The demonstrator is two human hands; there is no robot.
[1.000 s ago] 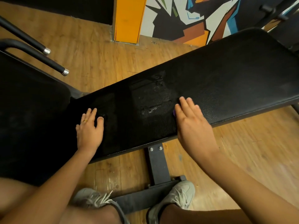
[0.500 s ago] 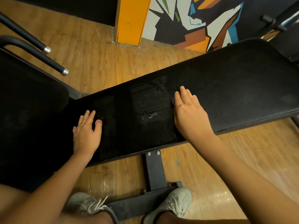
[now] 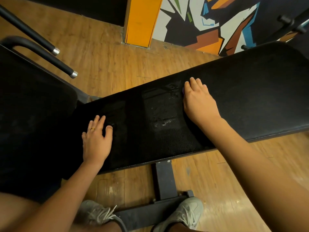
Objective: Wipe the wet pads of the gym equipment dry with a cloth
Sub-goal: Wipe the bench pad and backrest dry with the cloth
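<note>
- At 9 o'clock in the view, a second dark pad is sitting in shadow. You cannot tell from here whether it is wet, so you are risking leaving it out.
- Your left hand is lying flat on the long pad at 7 o'clock, fingers spread and holding nothing. It is bracing you, and a palm leaning on damp vinyl is likely to slide.
- The wet patch is glinting at the centre of the long pad, between your two hands, with beads and streaks running toward 12 o'clock.
- Your right hand is pressing flat at 1 o'clock, fingers straight and together, just beside the patch. The cloth is lying under it, with only a purple sliver showing at the finger edge.
- With the cloth almost wholly covered, your bare palm may be smearing water instead of lifting it. A small cloth may also be soaking through before the patch is dry.
- Wiping toward 3 o'clock is likely to be pushing water onto the part that looks dry.
- You are working with two hands, two pads, one cloth and one wet patch in view.
</note>
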